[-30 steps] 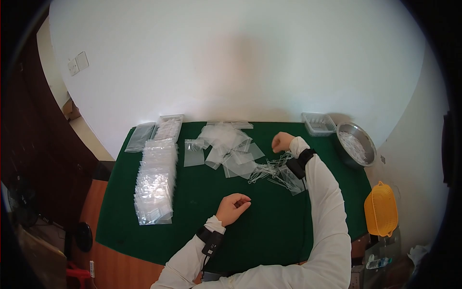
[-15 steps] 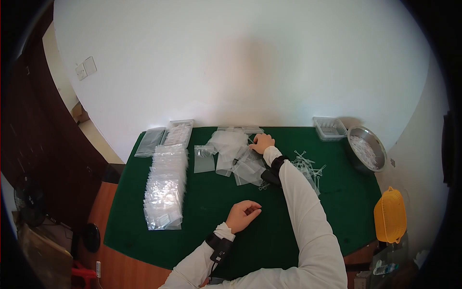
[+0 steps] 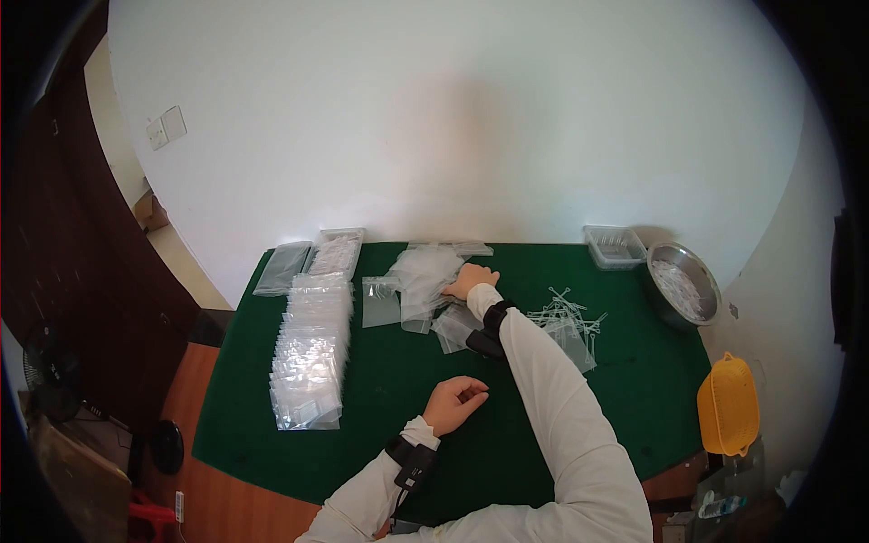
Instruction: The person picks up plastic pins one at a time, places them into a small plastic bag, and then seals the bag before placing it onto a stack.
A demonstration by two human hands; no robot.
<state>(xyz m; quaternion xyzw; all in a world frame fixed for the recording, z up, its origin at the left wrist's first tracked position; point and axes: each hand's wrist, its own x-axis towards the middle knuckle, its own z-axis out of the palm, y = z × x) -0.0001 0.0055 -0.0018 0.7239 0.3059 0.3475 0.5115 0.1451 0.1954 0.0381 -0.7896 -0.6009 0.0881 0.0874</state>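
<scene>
Near the back middle of the table lies a loose pile of clear zip bags (image 3: 425, 270). My right hand (image 3: 472, 280) is at the pile's right side, its fingers bent down and closed on the edge of a bag; the fingertips are partly hidden. A few more bags (image 3: 454, 328) lie under and beside my right wrist. My left hand (image 3: 452, 404) rests on the green cloth closer to me, fingers curled in, with nothing visible in it. Right of my right forearm is a heap of thin, clear plastic sticks with looped ends (image 3: 566, 312).
A long overlapping row of filled bags (image 3: 310, 353) runs down the left, with a filled clear tray (image 3: 337, 253) and flat bags (image 3: 284, 268) behind it. At the right stand a clear plastic tray (image 3: 615, 248), a metal bowl (image 3: 712, 281) of clear pieces and a yellow basket (image 3: 729, 404).
My right hand has shifted left and slightly toward me along the bags, and its forearm has swung left. Bags by the wrist have moved. My left hand stays put.
</scene>
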